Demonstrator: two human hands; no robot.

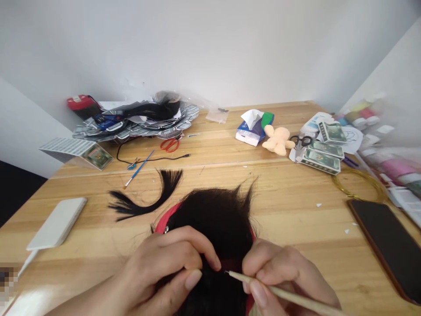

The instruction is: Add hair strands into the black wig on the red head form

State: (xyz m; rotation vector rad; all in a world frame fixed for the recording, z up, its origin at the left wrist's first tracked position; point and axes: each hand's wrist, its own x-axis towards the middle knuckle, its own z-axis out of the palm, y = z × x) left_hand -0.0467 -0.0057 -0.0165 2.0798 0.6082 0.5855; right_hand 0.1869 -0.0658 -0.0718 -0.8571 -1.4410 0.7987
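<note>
The left hand [161, 267], fingers [194, 239] curled, parts black wig hair [213, 219] to bare the red cap [166, 217] — while the right hand [286, 274] pinches a wooden-handled needle [283, 292] at the gap.

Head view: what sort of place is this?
Likely a home craft desk for wig work: a black wig, a loose lock of black hair, and red-handled scissors on a wooden tabletop.

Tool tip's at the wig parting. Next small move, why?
Probably ease the needle-tipped wooden tool in the right hand further into the parted black wig hair: its tip sits at the gap, and the left hand holds the hair apart, showing the red cap.
</note>
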